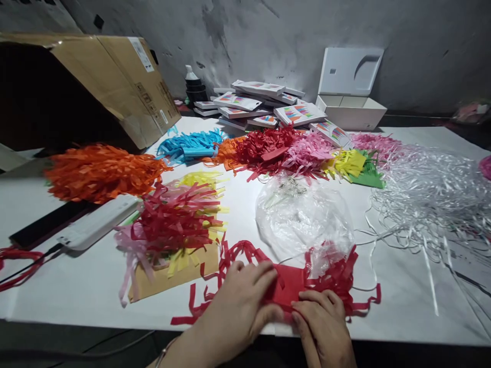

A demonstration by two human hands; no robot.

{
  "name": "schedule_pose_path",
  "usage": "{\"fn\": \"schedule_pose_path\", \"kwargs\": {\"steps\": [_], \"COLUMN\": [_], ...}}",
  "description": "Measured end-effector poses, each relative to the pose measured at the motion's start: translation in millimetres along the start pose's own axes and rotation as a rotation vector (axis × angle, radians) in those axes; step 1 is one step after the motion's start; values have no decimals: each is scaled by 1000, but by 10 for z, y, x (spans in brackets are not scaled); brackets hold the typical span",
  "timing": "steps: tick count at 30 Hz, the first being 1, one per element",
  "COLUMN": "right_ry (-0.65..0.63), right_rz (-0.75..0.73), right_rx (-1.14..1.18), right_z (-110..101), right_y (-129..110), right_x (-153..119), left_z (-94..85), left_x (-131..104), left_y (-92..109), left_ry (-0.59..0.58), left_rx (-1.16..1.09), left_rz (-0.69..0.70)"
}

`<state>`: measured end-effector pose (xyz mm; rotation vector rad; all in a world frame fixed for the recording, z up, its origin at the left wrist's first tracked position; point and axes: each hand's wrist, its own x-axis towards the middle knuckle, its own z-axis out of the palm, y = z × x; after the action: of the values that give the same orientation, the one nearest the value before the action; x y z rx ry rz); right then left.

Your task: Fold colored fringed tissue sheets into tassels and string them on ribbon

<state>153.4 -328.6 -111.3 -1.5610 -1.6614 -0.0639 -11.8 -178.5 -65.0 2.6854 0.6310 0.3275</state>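
Note:
A red fringed tissue-paper tassel lies at the front edge of the table, its plain middle band between my hands and its cut strips spreading to both sides. My left hand holds the left part of the band, fingers bent over the top and thumb at the near edge. On the right, my right hand grips the near edge between thumb and curled fingers. The near edge looks folded or rolled, partly covered by my fingers. A clear plastic bag touches the tassel's far side and overlaps some strips.
Left of my hands, red, pink and yellow fringes lie on brown paper. A white power bank-like block and orange fringe sit farther left. White ribbons spread right. Behind stand boxed packs and a cardboard box.

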Motion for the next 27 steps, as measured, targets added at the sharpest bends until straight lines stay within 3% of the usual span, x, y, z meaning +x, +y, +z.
{"fn": "schedule_pose_path", "kwargs": {"steps": [4,6,9,11,15,20,27], "right_ry": [73,83,58,58,78,3,15], "right_rz": [66,69,72,120,188,184,156], "right_rx": [44,43,35,26,-122,-367,-520], "right_z": [30,43,59,74,109,145,184], "right_y": [-26,-34,-40,-48,-56,3,123], "right_x": [-13,-12,-2,14,108,289,341], "left_z": [-61,-93,-53,30,175,173,111], "left_x": [58,21,-51,-72,-14,175,344], "left_y": [-245,-194,22,120,74,24,96], "left_ry": [256,299,121,39,68,-80,-209], "left_rx": [226,159,-67,-166,-173,-5,140], "left_rz": [-213,-134,98,133,-4,-239,-314]}}
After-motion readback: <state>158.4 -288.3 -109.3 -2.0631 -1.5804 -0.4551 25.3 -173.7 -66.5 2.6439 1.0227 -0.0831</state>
